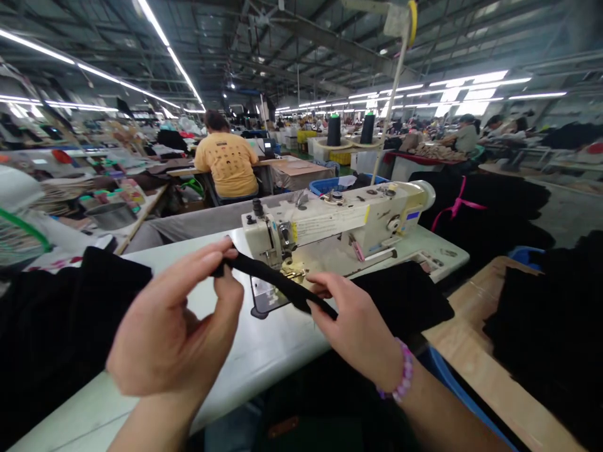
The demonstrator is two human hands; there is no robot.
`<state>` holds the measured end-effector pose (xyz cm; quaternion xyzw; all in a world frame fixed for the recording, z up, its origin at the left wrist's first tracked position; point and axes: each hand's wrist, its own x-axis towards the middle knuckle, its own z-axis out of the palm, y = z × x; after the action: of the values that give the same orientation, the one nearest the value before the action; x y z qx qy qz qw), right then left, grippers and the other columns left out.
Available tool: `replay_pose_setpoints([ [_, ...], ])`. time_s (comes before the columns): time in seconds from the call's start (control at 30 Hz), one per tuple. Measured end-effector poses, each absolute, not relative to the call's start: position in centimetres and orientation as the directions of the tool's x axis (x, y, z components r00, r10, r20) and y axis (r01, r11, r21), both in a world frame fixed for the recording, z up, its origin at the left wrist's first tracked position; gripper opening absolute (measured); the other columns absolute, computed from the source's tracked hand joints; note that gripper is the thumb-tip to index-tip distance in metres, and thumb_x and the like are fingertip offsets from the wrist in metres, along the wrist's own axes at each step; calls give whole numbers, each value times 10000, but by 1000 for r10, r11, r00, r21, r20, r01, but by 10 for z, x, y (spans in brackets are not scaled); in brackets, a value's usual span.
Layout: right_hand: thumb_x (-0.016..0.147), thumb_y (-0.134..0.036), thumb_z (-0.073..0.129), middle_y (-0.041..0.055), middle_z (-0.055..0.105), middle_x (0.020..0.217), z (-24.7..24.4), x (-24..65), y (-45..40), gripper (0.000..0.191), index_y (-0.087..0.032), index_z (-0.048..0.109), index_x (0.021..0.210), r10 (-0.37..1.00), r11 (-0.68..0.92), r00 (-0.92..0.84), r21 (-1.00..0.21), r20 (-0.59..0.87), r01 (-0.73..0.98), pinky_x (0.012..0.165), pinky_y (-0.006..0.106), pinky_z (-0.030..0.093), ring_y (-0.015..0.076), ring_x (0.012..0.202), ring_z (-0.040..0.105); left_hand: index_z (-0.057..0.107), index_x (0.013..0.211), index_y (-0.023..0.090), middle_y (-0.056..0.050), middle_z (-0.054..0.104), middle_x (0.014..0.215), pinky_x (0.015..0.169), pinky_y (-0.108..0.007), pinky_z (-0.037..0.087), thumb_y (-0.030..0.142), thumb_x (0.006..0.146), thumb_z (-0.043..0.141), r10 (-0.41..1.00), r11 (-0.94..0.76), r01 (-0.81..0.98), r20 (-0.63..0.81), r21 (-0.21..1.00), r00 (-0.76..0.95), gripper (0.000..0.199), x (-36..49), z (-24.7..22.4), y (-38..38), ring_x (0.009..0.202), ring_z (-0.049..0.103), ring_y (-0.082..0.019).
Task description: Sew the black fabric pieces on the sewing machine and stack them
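A narrow piece of black fabric stretches between my two hands, above the front of the sewing table. My left hand pinches its left end between thumb and fingers. At the other end, my right hand, with a beaded bracelet on the wrist, grips the fabric with its fingers closed. Just behind the fabric stands a white sewing machine, its needle area partly hidden by the strip. To the right of my right hand, a flat black fabric piece lies on the table.
Black fabric is heaped at the left table edge. More black fabric lies on a wooden board at right, near a bundle tied with pink ribbon. A person in a yellow shirt sits ahead, back turned. Thread cones stand behind the machine.
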<state>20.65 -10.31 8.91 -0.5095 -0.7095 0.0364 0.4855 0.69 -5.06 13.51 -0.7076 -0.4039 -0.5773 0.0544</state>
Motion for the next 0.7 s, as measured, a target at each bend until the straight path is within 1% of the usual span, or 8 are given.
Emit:
replay_pose_setpoints([
  [0.1, 872, -149, 644, 26, 736, 913, 72, 210, -103, 142, -205, 658, 1001, 835, 385, 113, -718, 538, 580, 817, 326, 571, 194, 843, 704, 700, 1158, 168, -76, 761, 1095, 782, -357, 612, 225, 782, 752, 357, -578, 770, 932, 269, -57, 383, -7, 145, -41, 952, 728, -226],
  [0.17, 871, -230, 687, 12, 739, 885, 65, 213, -105, 68, -217, 675, 936, 851, 328, 206, -796, 482, 509, 800, 308, 564, 191, 824, 702, 724, 1099, 145, -93, 769, 1036, 708, -343, 608, 275, 764, 785, 311, -510, 821, 945, 258, -104, 365, -15, 147, -36, 877, 730, -223],
  [0.27, 850, -294, 733, -2, 735, 860, 60, 216, -110, 112, -225, 691, 927, 858, 291, 298, -873, 419, 390, 724, 270, 557, 174, 770, 692, 737, 1066, 174, -69, 773, 1014, 723, -354, 596, 329, 868, 676, 385, -404, 859, 910, 314, -152, 259, -24, 142, -29, 845, 737, -208],
  [0.37, 839, -290, 757, -4, 727, 869, 58, 214, -112, 145, -228, 692, 953, 840, 322, 336, -890, 426, 324, 709, 252, 552, 161, 772, 691, 732, 1059, 195, -47, 766, 995, 766, -382, 579, 342, 913, 590, 448, -359, 877, 883, 321, -139, 251, -31, 131, -19, 867, 737, -216],
  [0.47, 845, -254, 757, 2, 729, 903, 55, 210, -114, 170, -235, 682, 996, 793, 390, 340, -850, 505, 354, 766, 269, 561, 167, 826, 701, 698, 1097, 181, -52, 740, 988, 748, -376, 568, 368, 900, 597, 521, -413, 847, 850, 335, -83, 290, -34, 115, -6, 834, 720, -214],
  [0.53, 855, -222, 746, 3, 729, 906, 56, 208, -116, 179, -240, 673, 1018, 742, 454, 314, -788, 593, 416, 774, 270, 567, 164, 830, 702, 691, 1062, 175, -54, 725, 931, 728, -363, 563, 359, 867, 636, 521, -442, 833, 851, 333, -64, 274, -35, 103, 1, 770, 698, -205],
  [0.6, 874, -158, 711, 3, 730, 899, 59, 204, -121, 173, -238, 660, 1018, 677, 543, 226, -682, 700, 490, 778, 266, 571, 156, 828, 702, 689, 999, 174, -42, 701, 832, 730, -359, 556, 317, 846, 646, 493, -439, 844, 868, 308, -60, 213, -37, 91, 8, 708, 672, -196],
  [0.7, 897, -39, 601, 33, 752, 938, 67, 197, -130, 232, -203, 631, 1059, 553, 703, -25, -450, 833, 551, 829, 288, 576, 161, 876, 704, 692, 945, 171, -26, 676, 740, 720, -343, 545, 248, 837, 604, 477, -396, 868, 875, 300, -85, 160, -40, 79, 13, 664, 655, -188],
])
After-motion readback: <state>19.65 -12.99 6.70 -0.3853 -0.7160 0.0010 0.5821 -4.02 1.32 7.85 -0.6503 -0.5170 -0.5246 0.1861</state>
